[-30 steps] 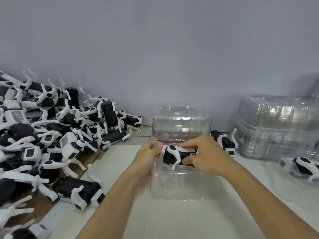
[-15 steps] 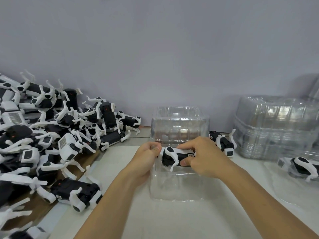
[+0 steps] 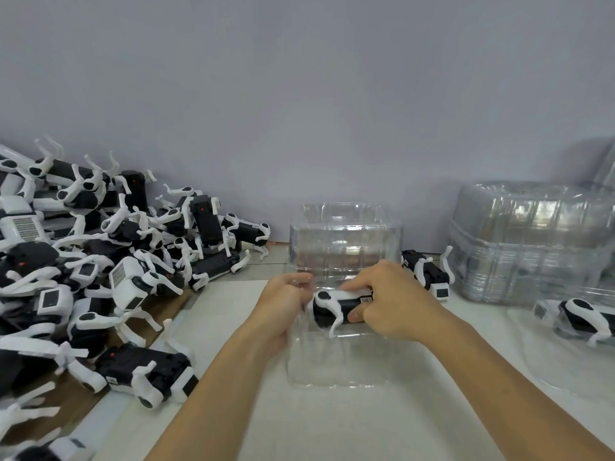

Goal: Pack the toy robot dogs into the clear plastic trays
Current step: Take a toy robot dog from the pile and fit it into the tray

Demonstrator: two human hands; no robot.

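Note:
A black-and-white toy robot dog lies on its side over the far end of a clear plastic tray in front of me. My right hand is closed around the dog's body, thumb underneath. My left hand pinches the tray's left rim next to the dog's head. A hinged clear lid stands upright behind both hands. Another dog lies on the table just past my right hand.
A big heap of toy robot dogs covers the left side. One dog lies near my left forearm. A stack of clear trays stands at the right, with a packed tray holding a dog in front of it.
The dog in my right hand has sunk slightly lower toward the tray. Both hands stay in nearly the same place.

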